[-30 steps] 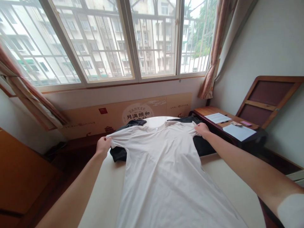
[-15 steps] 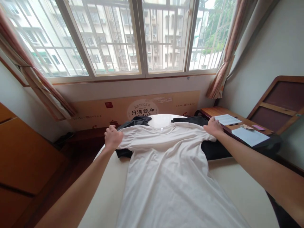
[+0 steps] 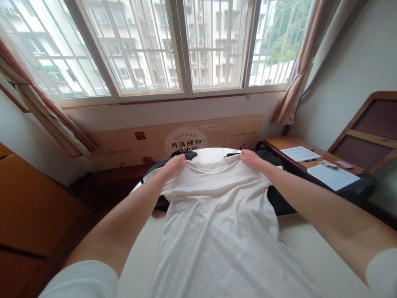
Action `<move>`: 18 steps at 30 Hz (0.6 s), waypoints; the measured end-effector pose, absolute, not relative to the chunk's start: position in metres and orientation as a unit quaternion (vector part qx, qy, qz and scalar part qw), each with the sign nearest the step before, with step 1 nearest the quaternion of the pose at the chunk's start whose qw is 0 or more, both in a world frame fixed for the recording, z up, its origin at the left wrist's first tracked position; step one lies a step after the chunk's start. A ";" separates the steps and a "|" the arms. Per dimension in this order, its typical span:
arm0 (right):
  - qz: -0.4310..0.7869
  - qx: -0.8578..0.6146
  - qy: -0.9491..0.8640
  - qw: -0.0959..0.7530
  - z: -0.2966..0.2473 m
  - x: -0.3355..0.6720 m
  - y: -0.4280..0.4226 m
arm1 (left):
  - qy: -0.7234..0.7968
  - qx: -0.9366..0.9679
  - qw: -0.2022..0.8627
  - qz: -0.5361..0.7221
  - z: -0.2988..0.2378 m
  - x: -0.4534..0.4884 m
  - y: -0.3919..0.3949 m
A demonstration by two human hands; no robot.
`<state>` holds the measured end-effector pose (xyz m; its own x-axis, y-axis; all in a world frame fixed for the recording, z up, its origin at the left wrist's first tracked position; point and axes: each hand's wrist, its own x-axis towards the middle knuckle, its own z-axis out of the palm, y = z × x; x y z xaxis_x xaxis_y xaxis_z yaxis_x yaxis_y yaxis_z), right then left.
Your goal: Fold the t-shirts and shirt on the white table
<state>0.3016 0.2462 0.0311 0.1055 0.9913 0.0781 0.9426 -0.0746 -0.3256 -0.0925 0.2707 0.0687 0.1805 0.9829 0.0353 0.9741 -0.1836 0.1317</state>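
A white T-shirt (image 3: pixel 217 223) lies spread lengthwise on a round cream table (image 3: pixel 310 248), collar pointing away from me. My left hand (image 3: pixel 176 162) is closed on the shirt's left shoulder beside the collar. My right hand (image 3: pixel 249 158) grips the right shoulder beside the collar in the same way. Dark clothing (image 3: pixel 281 198) lies under the shirt's upper part and sticks out on both sides.
A flat cardboard panel with printed characters (image 3: pixel 186 142) leans under the window. A wooden side table (image 3: pixel 279 145) at the right holds sheets of paper (image 3: pixel 333 176) and a pen. A wooden frame (image 3: pixel 372 132) leans on the right wall. Curtains hang at both window ends.
Both hands have left the sleeve ends and moved inward to the shoulders beside the collar. The sleeves now lie less stretched.
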 end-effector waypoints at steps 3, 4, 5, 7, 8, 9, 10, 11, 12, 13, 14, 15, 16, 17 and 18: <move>0.072 -0.743 -0.644 0.165 0.037 0.307 0.253 | 0.652 0.753 0.028 0.083 0.076 -0.097 0.278; 0.069 -0.751 -0.635 0.167 0.038 0.308 0.254 | 0.658 0.747 0.023 0.090 0.079 -0.096 0.281; 0.067 -0.758 -0.627 0.168 0.037 0.307 0.255 | 0.663 0.742 0.017 0.095 0.081 -0.095 0.283; 0.063 -0.771 -0.611 0.169 0.034 0.303 0.256 | 0.669 0.736 0.004 0.104 0.083 -0.091 0.288; 0.062 -0.776 -0.604 0.168 0.032 0.300 0.257 | 0.669 0.736 -0.002 0.108 0.082 -0.088 0.290; 0.061 -0.782 -0.597 0.167 0.030 0.297 0.258 | 0.667 0.737 -0.008 0.110 0.081 -0.086 0.292; 0.061 -0.788 -0.591 0.165 0.028 0.295 0.260 | 0.664 0.739 -0.015 0.112 0.078 -0.084 0.294; 0.062 -0.793 -0.584 0.162 0.026 0.293 0.263 | 0.662 0.741 -0.022 0.112 0.076 -0.082 0.296; 0.063 -0.798 -0.577 0.161 0.025 0.291 0.266 | 0.661 0.741 -0.029 0.112 0.073 -0.080 0.297; 0.066 -0.802 -0.571 0.160 0.025 0.291 0.269 | 0.663 0.740 -0.037 0.111 0.071 -0.078 0.298; 0.070 -0.805 -0.566 0.161 0.024 0.291 0.272 | 0.664 0.738 -0.044 0.110 0.070 -0.075 0.298; 0.075 -0.808 -0.562 0.162 0.023 0.291 0.275 | 0.666 0.736 -0.052 0.111 0.070 -0.071 0.296; 0.080 -0.810 -0.557 0.164 0.022 0.292 0.277 | 0.666 0.735 -0.060 0.113 0.069 -0.065 0.290; 0.084 -0.813 -0.551 0.166 0.021 0.293 0.280 | 0.663 0.736 -0.068 0.119 0.069 -0.056 0.280; 0.087 -0.816 -0.546 0.167 0.020 0.294 0.282 | 0.650 0.746 -0.070 0.127 0.066 -0.044 0.264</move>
